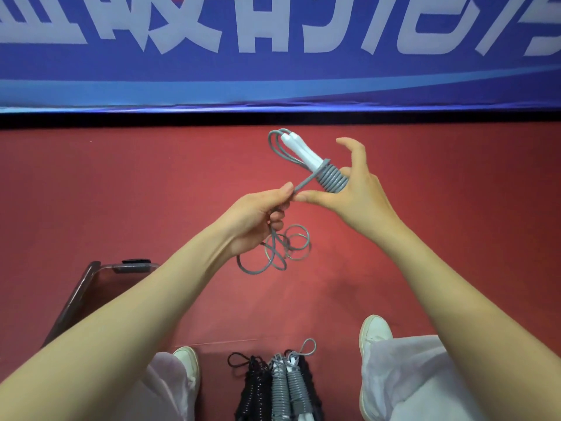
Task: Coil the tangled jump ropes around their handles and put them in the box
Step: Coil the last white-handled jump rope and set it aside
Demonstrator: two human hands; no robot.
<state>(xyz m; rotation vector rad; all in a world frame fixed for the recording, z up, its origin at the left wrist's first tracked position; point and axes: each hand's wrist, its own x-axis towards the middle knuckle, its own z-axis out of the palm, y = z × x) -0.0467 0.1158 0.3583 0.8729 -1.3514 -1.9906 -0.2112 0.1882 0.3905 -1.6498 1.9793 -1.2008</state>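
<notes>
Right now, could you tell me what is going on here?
A person is winding a grey jump rope around its white handles. The right hand holds the coiled end; the left hand pinches the free rope, whose loose loops lie on the floor. Coiled ropes lie between the shoes; a clear box sits at left.

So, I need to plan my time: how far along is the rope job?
Done: several coiled ropes, black and grey, lie between the feet, not in the box. In hand: the right hand holds the handles with a grey coil started; the left hand pinches the rope. Left: the loose loops below, then boxing everything.
</notes>
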